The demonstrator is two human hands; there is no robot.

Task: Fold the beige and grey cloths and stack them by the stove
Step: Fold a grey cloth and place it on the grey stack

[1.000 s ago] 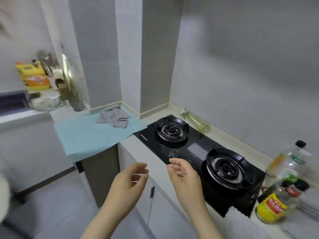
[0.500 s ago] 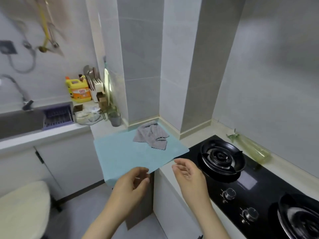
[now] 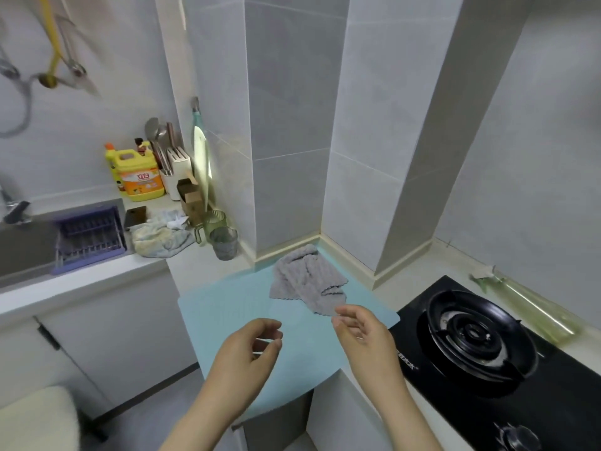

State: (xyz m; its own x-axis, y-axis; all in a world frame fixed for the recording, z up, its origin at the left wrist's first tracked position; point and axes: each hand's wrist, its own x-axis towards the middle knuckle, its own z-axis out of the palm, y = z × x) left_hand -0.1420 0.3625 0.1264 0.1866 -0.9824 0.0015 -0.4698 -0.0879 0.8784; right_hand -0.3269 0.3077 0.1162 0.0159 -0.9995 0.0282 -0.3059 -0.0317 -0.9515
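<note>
A crumpled grey cloth lies on a light blue mat in the counter corner, left of the black gas stove. My left hand hovers over the mat's front part with loosely curled fingers and holds nothing. My right hand is just in front of the cloth's near corner, fingers relaxed and empty, close to the cloth but apart from it as far as I can tell. No beige cloth shows on the mat.
A pale crumpled rag lies by the sink with a purple rack. Two glass cups, a yellow detergent jug and a knife block stand behind. A green glass bottle lies behind the stove.
My view has swung left from the stove to the blue mat and moved closer. Both hands have travelled toward the grey cloth, staying empty.
</note>
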